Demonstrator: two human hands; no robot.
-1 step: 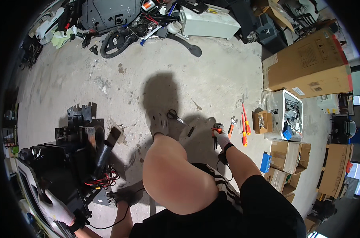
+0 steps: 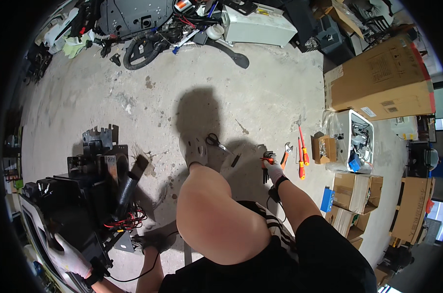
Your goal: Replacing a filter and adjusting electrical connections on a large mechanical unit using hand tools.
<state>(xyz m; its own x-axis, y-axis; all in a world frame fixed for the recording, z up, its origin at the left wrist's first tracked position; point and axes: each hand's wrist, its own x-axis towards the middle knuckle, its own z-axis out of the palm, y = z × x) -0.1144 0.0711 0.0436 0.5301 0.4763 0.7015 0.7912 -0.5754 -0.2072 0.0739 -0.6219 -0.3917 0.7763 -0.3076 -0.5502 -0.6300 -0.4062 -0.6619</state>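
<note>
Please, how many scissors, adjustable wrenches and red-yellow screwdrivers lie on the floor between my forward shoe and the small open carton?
Scissors: 1
Adjustable wrench: 1
Red-yellow screwdrivers: 2
Total: 4

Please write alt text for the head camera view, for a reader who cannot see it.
A gloved right hand touches a red and black tool near the concrete floor; the gloved left hand is beside a black assembly. Scissors, an adjustable wrench and two screwdrivers lie nearby; cardboard boxes stand at right.
</note>
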